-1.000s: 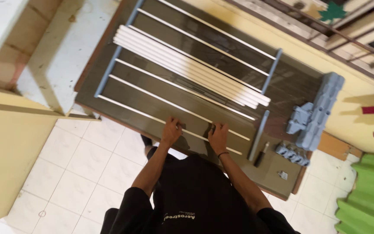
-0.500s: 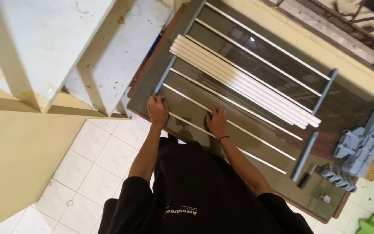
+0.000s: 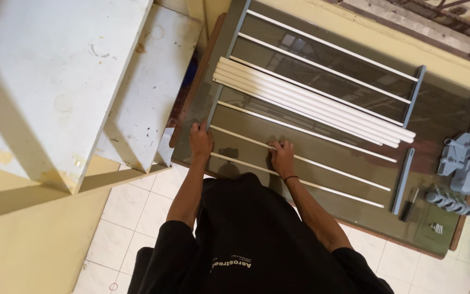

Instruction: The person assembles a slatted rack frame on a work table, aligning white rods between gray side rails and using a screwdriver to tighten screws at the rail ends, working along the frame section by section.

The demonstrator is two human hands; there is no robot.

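We are seating thin white rods into the grey side rail (image 3: pixel 225 65) on the glass table (image 3: pixel 441 109): our left hand (image 3: pixel 200 140) grips the rail's near end, our right hand (image 3: pixel 282 158) pinches a rod (image 3: pixel 327 166), which likely needs aligning with its socket.

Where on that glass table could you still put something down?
Bare glass lies between the grey side bar and the grey plastic parts, and beyond the far rod. The middle is crowded: white tubes, rods, both hands.
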